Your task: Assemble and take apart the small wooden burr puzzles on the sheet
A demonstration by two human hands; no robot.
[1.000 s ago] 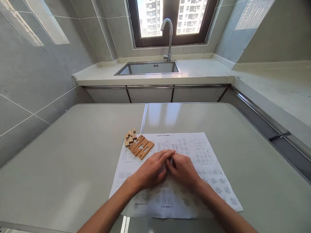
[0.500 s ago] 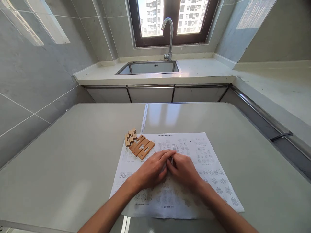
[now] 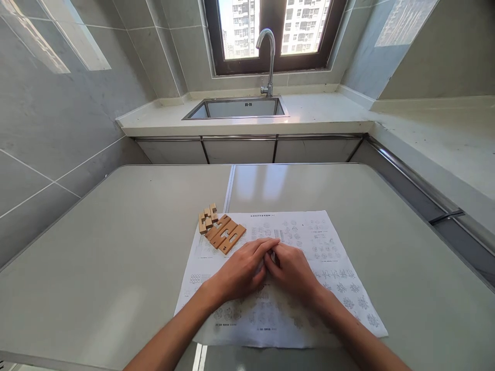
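My left hand (image 3: 243, 269) and my right hand (image 3: 293, 269) rest together on a large printed paper sheet (image 3: 216, 330), their fingertips touching. The fingers of both are curled inward and closed, and no object shows in either one. Their undersides are hidden. Just beyond my left hand, at the sheet's upper left, flat wooden puzzle pieces (image 3: 233, 239) with slots and printed numbers lie side by side. Smaller notched wooden blocks (image 3: 209, 222) sit against them, at the sheet's corner. Rows of small line diagrams cover the sheet.
The sheet lies on a pale table (image 3: 96, 257) with a seam (image 3: 231, 180) down its middle. Past the far edge, a white counter (image 3: 320, 111) holds a sink (image 3: 237, 107) and a tall faucet (image 3: 271, 62) under a window. A tiled wall (image 3: 77, 103) stands at left.
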